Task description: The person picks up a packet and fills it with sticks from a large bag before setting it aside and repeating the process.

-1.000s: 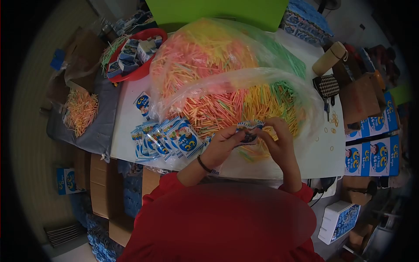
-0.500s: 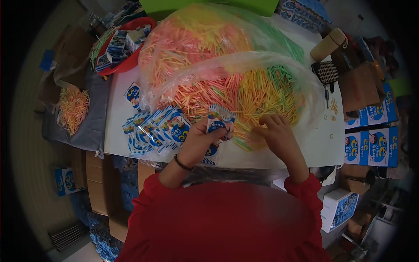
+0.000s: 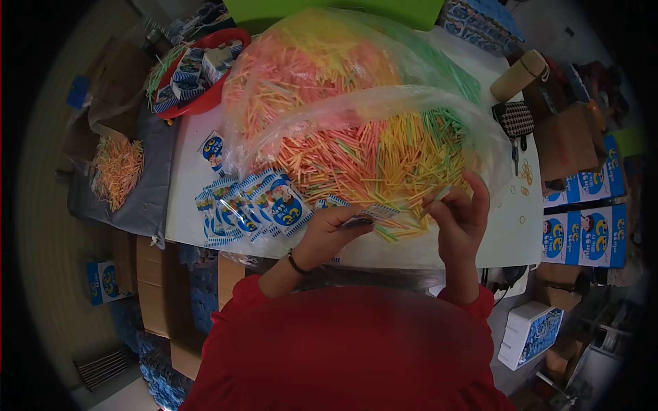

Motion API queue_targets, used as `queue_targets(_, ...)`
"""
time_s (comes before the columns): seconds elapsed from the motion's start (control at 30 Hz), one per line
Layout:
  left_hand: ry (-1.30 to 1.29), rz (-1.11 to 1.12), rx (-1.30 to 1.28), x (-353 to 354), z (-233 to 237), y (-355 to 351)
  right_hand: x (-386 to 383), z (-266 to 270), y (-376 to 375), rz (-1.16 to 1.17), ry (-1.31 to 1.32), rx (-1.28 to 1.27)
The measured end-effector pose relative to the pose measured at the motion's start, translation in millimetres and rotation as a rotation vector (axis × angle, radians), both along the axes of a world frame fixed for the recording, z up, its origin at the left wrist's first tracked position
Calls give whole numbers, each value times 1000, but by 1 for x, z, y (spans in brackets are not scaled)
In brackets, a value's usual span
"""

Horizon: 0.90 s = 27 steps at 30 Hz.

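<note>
My left hand [image 3: 327,236] is closed on a small printed packet [image 3: 372,214], tilted nearly edge-on with its end toward the right. To its right, my right hand [image 3: 463,218] pinches a short pale-green stick [image 3: 443,194] between thumb and forefinger, other fingers raised. Beyond both hands lies a big clear plastic bag [image 3: 329,109], its mouth toward me, with a heap of thin pink, yellow and green sticks [image 3: 397,147] spilling out. Several blue-and-white packets [image 3: 284,202] lie overlapped on the white table [image 3: 432,250], left of my left hand.
A red basin [image 3: 205,103] of packets stands back left. Loose sticks [image 3: 118,168] lie on a grey cloth at left. Along the right edge are a beige bottle [image 3: 519,75], a patterned pouch [image 3: 514,119] and rubber bands [image 3: 526,175]. Printed boxes [image 3: 582,236] are stacked beyond.
My right hand has risen off the sticks and turned, now pinching a stick. My left hand has tipped the packet from upright to nearly flat, its end toward the right hand.
</note>
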<state>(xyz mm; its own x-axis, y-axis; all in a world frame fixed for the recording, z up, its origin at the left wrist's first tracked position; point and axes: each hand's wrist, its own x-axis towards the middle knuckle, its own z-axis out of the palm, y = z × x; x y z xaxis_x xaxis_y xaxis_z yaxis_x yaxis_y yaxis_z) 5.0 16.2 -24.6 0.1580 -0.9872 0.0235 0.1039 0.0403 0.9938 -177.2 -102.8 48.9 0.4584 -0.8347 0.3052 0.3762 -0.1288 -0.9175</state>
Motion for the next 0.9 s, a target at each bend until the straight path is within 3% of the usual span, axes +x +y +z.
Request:
queue_targets(0.03, -58, -21, 1, 0, -1, -1, 5, 5, 7, 20, -137, -32)
queue_targets(0.17, -59, -20, -65, -6, 3, -3, 16, -8, 8, 55, -52, -234)
queue_targets(0.33, -106, -6, -66, -4, 6, 0, 19, 1, 8, -35, 390, -882)
queue_targets(0.37, -115, 8, -58, -4, 7, 2, 20, 6, 9, -24, 375, -877)
queue_targets(0.43, -53, -37, 4, -4, 14, 4, 21, 12, 12, -77, 597, -984)
queue_targets(0.47, -59, -29, 9, -5, 13, 4, 20, 10, 14, -71, 587, -981)
queue_targets(0.53, -73, 12, -148, -8, 12, 5, 18, 3, 18, 79, 354, -261)
queue_targets(0.67, -14, 43, -103, -9, 21, 9, 24, 2, 26, 24, 421, -417)
queue_targets(0.73, -73, 27, 11, -8, 23, 15, 26, 19, 28, 19, 744, -991)
queue_targets(0.83, -280, 164, -52, -5, 31, 23, 23, 30, 21, 33, 688, -996)
queue_targets(0.9, -561, 355, -273, 17, 28, 30, 8, 28, 1, -72, 612, -887)
